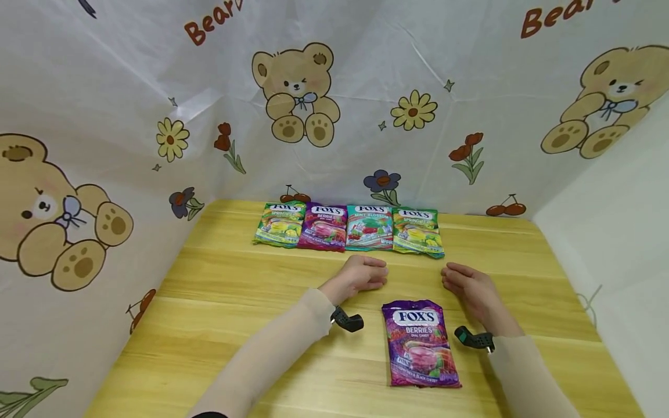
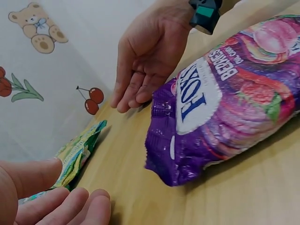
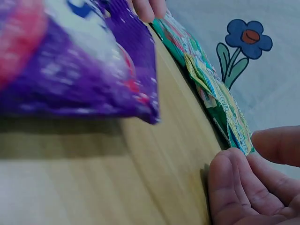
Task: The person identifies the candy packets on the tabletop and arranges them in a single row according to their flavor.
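A purple bag of Fox's Berries candy (image 1: 421, 348) lies flat on the table near the front, between the two forearms. Beyond its top left corner is my left hand (image 1: 360, 274), fingers loosely bent and holding nothing. My right hand (image 1: 470, 288) rests beyond the bag's top right corner, palm turned inward, also holding nothing. In the left wrist view, the right hand (image 2: 152, 56) appears beside the purple bag's crimped top edge without gripping it. The right wrist view has the right hand's fingers (image 3: 225, 183) near the table surface.
At the back of the wooden table (image 1: 225, 278) stands a row of candy bags: a yellow-green one (image 1: 281, 225), a purple one (image 1: 323, 227), a teal mint one (image 1: 369, 228) and another yellow-green one (image 1: 417, 233). A bear-print sheet (image 1: 355, 145) hangs right behind them.
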The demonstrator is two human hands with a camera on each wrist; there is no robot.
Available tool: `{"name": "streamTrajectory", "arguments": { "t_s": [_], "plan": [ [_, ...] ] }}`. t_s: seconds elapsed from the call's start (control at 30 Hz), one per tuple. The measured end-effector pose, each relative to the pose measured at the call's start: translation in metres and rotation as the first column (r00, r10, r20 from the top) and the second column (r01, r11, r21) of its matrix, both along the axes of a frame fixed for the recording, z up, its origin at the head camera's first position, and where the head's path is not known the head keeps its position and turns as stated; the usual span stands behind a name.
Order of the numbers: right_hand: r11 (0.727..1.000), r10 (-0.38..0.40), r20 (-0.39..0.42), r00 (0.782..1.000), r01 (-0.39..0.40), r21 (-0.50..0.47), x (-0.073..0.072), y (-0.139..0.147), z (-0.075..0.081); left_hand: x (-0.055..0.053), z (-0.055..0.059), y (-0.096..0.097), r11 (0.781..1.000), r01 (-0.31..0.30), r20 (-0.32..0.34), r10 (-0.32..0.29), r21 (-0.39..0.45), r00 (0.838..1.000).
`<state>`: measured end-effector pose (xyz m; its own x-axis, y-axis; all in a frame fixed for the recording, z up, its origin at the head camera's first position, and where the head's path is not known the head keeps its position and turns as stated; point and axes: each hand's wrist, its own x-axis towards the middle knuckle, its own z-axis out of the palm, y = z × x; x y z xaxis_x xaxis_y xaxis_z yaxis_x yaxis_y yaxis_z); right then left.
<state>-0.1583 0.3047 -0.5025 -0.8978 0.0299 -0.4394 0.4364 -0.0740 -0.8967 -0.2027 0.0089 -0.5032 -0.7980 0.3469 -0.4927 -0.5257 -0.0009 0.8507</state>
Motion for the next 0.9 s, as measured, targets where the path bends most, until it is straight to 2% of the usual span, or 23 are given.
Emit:
{"name": "streamTrajectory", "arguments": {
  "t_s": [0.27,0.43,0.57,0.67,0.8,0.9],
  "plan": [
    [0.992,0.074,-0.002,0.997,-0.073,-0.103,0.028,0.001,-0.001,0.018,-0.013,-0.012,0.999,0.038,-0.009,-0.038,-0.012,0.999],
    [0.986,0.154,-0.020,0.988,-0.155,-0.058,0.048,0.004,0.000,0.033,-0.016,-0.022,0.999,0.043,-0.010,-0.043,-0.014,0.999],
    [0.977,0.215,0.002,0.977,-0.215,-0.009,0.064,0.007,0.001,0.047,-0.016,-0.029,0.998,0.057,-0.006,-0.058,-0.022,0.998],
    [0.972,0.235,0.040,0.971,-0.235,-0.010,0.073,0.010,0.003,0.057,-0.016,-0.035,0.997,0.068,0.004,-0.068,-0.024,0.998],
    [0.954,0.298,0.085,0.951,-0.293,-0.064,0.084,0.016,0.005,0.071,-0.014,-0.043,0.995,0.104,0.034,-0.103,-0.004,0.994],
    [0.922,0.375,0.099,0.922,-0.360,-0.141,0.091,0.022,0.006,0.080,-0.011,-0.044,0.990,0.142,0.072,-0.144,0.026,0.987]
  ]
}}
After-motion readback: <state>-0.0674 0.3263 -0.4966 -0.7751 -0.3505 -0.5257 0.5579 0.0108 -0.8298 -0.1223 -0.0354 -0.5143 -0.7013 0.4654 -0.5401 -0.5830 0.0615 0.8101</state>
